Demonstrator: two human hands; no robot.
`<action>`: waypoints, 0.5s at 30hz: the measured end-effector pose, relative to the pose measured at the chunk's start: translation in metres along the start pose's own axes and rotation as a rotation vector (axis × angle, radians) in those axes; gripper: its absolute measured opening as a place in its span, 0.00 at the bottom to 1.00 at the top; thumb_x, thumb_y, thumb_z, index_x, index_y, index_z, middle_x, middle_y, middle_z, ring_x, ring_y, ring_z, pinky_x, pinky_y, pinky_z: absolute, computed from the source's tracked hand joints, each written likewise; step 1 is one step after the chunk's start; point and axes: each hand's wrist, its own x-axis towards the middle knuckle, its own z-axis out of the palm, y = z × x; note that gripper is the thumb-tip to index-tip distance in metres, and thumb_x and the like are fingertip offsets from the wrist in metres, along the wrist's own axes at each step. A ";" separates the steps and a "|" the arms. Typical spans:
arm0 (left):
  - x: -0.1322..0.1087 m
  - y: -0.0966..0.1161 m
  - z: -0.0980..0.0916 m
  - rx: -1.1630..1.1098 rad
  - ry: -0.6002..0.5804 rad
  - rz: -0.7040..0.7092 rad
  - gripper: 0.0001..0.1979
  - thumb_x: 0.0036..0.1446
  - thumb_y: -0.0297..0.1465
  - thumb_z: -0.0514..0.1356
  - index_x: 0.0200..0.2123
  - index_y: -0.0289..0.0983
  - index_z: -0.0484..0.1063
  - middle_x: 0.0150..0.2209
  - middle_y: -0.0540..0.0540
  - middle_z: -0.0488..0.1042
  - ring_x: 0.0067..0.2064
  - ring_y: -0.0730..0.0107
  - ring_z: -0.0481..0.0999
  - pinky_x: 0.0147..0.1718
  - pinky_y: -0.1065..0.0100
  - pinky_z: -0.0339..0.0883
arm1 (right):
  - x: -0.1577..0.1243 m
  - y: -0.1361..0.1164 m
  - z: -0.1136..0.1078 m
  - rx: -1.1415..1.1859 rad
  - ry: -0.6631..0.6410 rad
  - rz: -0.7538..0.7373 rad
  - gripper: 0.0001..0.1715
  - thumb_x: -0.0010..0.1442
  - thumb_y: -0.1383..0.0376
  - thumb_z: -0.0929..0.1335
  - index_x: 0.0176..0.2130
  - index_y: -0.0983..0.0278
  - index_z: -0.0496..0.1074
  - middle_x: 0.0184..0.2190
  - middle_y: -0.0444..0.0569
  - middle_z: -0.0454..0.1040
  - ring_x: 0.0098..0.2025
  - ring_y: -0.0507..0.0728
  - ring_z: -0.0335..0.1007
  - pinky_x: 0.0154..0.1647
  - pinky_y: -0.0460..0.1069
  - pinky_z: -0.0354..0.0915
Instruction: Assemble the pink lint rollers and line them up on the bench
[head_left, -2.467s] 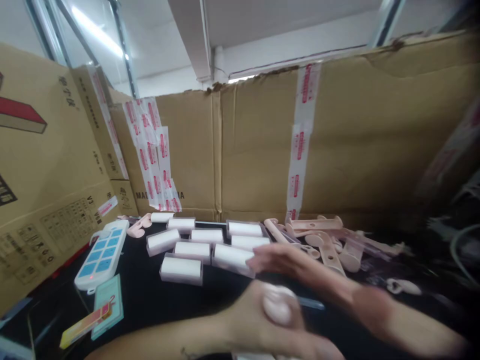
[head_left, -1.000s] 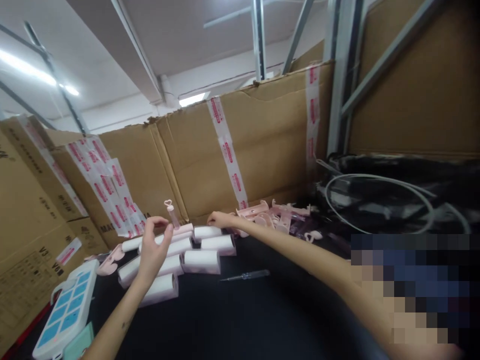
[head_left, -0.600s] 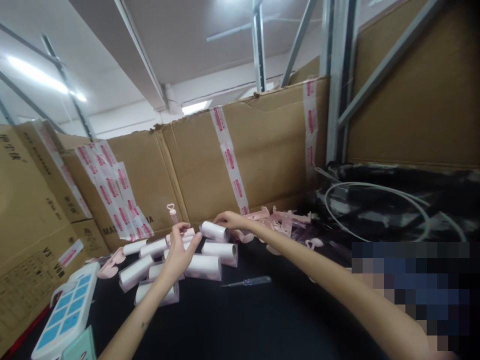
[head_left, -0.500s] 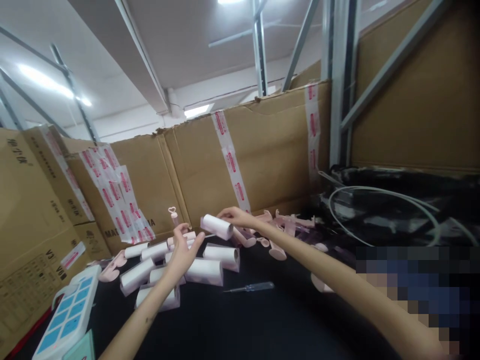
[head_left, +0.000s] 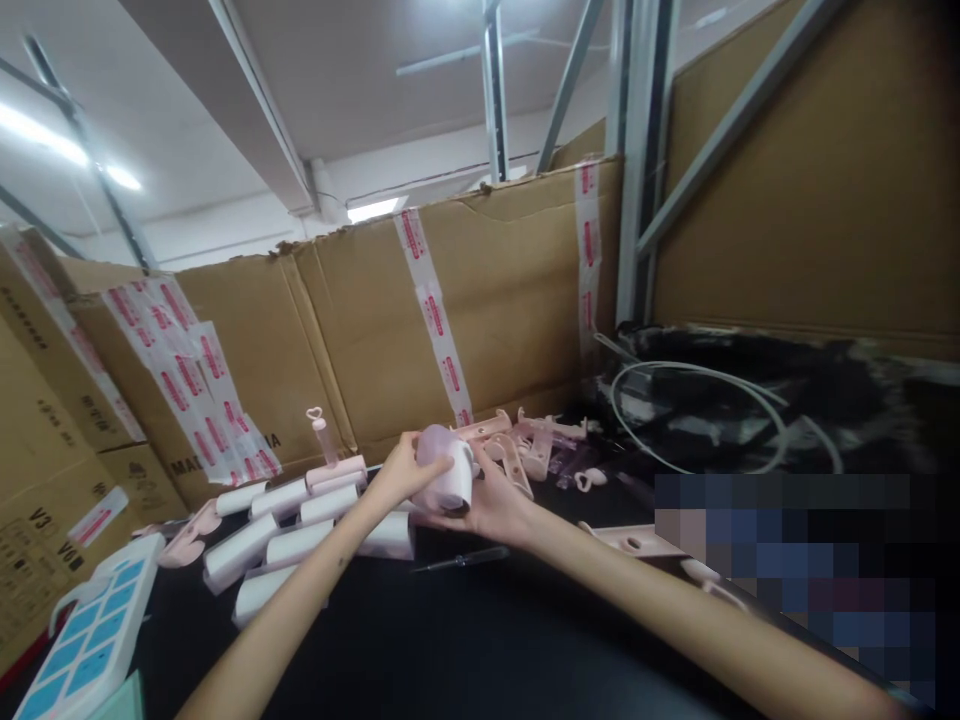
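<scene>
Both hands meet over the black table [head_left: 480,640] around one white paper roll [head_left: 452,481] in a clear pinkish sleeve. My right hand [head_left: 491,505] cups the roll from below and behind, fingers wrapped on it. My left hand [head_left: 401,468] grips the roll's left end, fingers curled over the sleeve. Just left of the hands lie several more white rolls [head_left: 289,525] in clear sleeves. A pink handle with a heart tip [head_left: 323,436] stands upright behind them.
Pink plastic handles [head_left: 525,445] are heaped behind the hands. A thin screwdriver [head_left: 461,560] lies on the table below them. A white and blue strip [head_left: 86,635] lies at the near left. Taped cardboard walls [head_left: 487,320] close the back; black sheeting with white tubing [head_left: 697,410] fills the right.
My right hand lifted one roll from the pile and brought it toward me. My left hand came across and closed on its end. The view has swung slightly right.
</scene>
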 end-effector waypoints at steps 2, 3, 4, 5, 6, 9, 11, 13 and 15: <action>0.000 0.008 0.006 0.049 0.002 0.061 0.34 0.38 0.37 0.70 0.49 0.33 0.64 0.45 0.36 0.72 0.48 0.52 0.72 0.49 0.56 0.62 | -0.002 -0.002 -0.003 0.107 0.087 -0.001 0.29 0.60 0.45 0.59 0.48 0.64 0.64 0.37 0.53 0.75 0.43 0.60 0.71 0.46 0.61 0.66; 0.001 0.012 0.008 0.068 0.005 0.086 0.34 0.39 0.38 0.69 0.50 0.34 0.64 0.46 0.35 0.71 0.49 0.52 0.71 0.49 0.56 0.61 | -0.003 -0.004 -0.004 0.127 0.110 -0.008 0.27 0.60 0.46 0.60 0.47 0.63 0.64 0.35 0.51 0.75 0.41 0.59 0.72 0.45 0.59 0.67; 0.003 0.017 0.009 0.082 0.009 0.106 0.34 0.41 0.38 0.68 0.51 0.34 0.63 0.47 0.35 0.71 0.49 0.51 0.71 0.49 0.56 0.61 | -0.003 -0.005 -0.004 0.137 0.117 -0.014 0.25 0.60 0.47 0.61 0.46 0.62 0.65 0.33 0.49 0.75 0.40 0.58 0.72 0.44 0.57 0.68; 0.005 0.022 0.010 0.092 0.017 0.121 0.34 0.42 0.40 0.67 0.51 0.34 0.62 0.48 0.35 0.70 0.48 0.51 0.71 0.48 0.56 0.62 | -0.004 -0.006 -0.004 0.145 0.115 -0.019 0.23 0.60 0.47 0.62 0.44 0.62 0.65 0.32 0.47 0.74 0.38 0.56 0.73 0.43 0.55 0.69; 0.007 0.026 0.011 0.097 0.025 0.132 0.33 0.44 0.40 0.66 0.52 0.35 0.61 0.48 0.34 0.70 0.47 0.52 0.72 0.47 0.56 0.63 | -0.005 -0.007 -0.004 0.155 0.114 -0.019 0.23 0.59 0.48 0.62 0.43 0.62 0.66 0.31 0.47 0.74 0.37 0.55 0.73 0.42 0.54 0.70; 0.012 0.034 0.009 0.092 0.046 0.146 0.33 0.48 0.40 0.64 0.54 0.34 0.58 0.46 0.34 0.70 0.42 0.55 0.74 0.42 0.57 0.66 | -0.009 -0.008 -0.002 0.180 0.115 -0.004 0.23 0.58 0.48 0.63 0.39 0.64 0.66 0.28 0.46 0.74 0.33 0.53 0.73 0.38 0.51 0.71; 0.012 0.036 0.004 0.082 0.054 0.136 0.33 0.49 0.39 0.63 0.55 0.33 0.56 0.44 0.34 0.71 0.38 0.57 0.75 0.39 0.58 0.67 | -0.012 -0.009 0.001 0.190 0.121 -0.005 0.22 0.58 0.48 0.64 0.38 0.64 0.66 0.27 0.46 0.74 0.32 0.53 0.73 0.36 0.51 0.71; 0.008 0.037 -0.003 0.080 0.072 0.121 0.35 0.49 0.38 0.63 0.56 0.31 0.54 0.42 0.34 0.71 0.38 0.57 0.75 0.39 0.57 0.67 | -0.014 -0.009 0.003 0.203 0.131 -0.009 0.20 0.57 0.48 0.64 0.37 0.62 0.66 0.26 0.44 0.73 0.31 0.53 0.73 0.35 0.51 0.72; 0.001 0.038 -0.011 0.077 0.110 0.103 0.38 0.48 0.38 0.63 0.58 0.31 0.49 0.42 0.35 0.71 0.38 0.57 0.75 0.41 0.56 0.67 | -0.015 -0.007 0.007 0.230 0.152 -0.002 0.19 0.56 0.49 0.65 0.37 0.61 0.66 0.26 0.43 0.73 0.32 0.53 0.73 0.34 0.51 0.72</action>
